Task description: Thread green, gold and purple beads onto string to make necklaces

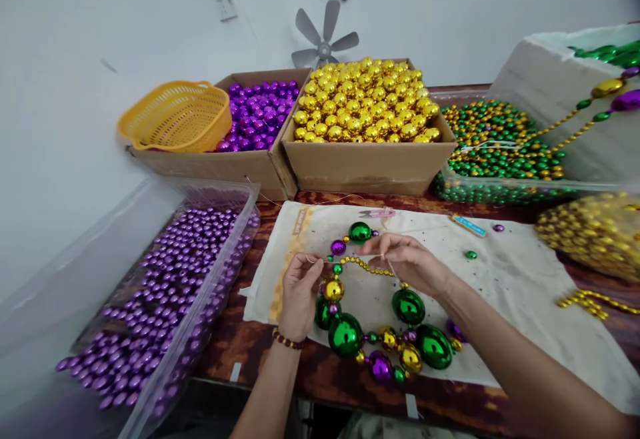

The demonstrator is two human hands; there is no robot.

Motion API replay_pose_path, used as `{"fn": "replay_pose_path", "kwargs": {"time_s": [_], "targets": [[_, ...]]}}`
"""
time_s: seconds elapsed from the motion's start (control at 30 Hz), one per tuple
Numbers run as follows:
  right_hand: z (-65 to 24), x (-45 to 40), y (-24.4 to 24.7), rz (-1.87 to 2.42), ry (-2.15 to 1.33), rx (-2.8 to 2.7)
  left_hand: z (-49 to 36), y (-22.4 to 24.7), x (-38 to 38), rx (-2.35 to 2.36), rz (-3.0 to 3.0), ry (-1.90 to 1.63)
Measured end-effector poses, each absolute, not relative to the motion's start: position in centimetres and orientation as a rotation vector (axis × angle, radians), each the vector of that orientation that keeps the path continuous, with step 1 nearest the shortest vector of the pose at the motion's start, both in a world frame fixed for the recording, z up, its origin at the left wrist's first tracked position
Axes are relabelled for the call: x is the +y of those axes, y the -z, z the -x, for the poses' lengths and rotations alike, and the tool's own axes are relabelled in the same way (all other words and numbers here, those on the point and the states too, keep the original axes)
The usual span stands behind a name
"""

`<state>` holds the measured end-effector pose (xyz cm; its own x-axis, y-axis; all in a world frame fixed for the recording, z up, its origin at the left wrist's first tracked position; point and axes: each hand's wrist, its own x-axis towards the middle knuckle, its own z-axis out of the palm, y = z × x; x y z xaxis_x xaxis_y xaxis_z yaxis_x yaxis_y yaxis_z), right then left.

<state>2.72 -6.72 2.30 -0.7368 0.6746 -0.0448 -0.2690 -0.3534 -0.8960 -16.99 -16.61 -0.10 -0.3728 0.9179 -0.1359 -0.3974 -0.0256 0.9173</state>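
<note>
My left hand, with a dark beaded bracelet on its wrist, pinches a thin pale string beside a small green bead. My right hand pinches the string farther right, its fingers closed on it. Beneath both hands lies a bead necklace of large and small green, gold and purple balls. A run of small gold beads curves between the hands. Behind it, a green ball and a purple ball rest on the white cloth. Pink-handled thread snips lie at the cloth's back edge.
Cardboard boxes hold purple balls and gold balls; a yellow basket sits on the left one. A clear bin of purple beads stands left. Mixed beads, bagged gold beads and a blue-labelled item are right.
</note>
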Motion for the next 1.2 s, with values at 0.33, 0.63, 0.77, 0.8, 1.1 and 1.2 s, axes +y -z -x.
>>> {"fn": "replay_pose_path", "kwargs": {"time_s": [0.33,0.63,0.77,0.8,1.1,1.2], "targets": [[-1.1,-7.7,-0.4,0.494,-2.193,-1.170,16.3,-0.7,-15.9,1.063,-0.583,-1.573],[-1.8,-5.7,-2.3,0.534,-2.151,-1.650,16.7,-0.4,-15.7,1.107,-0.686,-1.497],[0.0,-5.1,-4.8,0.417,-2.088,-1.649,17.2,-0.9,-15.7,1.077,-0.725,-1.392],[0.9,-4.9,-5.3,0.373,-2.073,-1.651,17.2,-1.0,-15.6,1.065,-0.717,-1.369],[6.0,-3.2,-3.9,0.602,-1.487,-2.053,16.9,-1.0,-15.8,1.073,-0.709,-1.422],[5.6,-2.2,-2.2,0.754,-1.344,-2.128,16.7,-0.6,-15.7,1.093,-0.613,-1.484]]}}
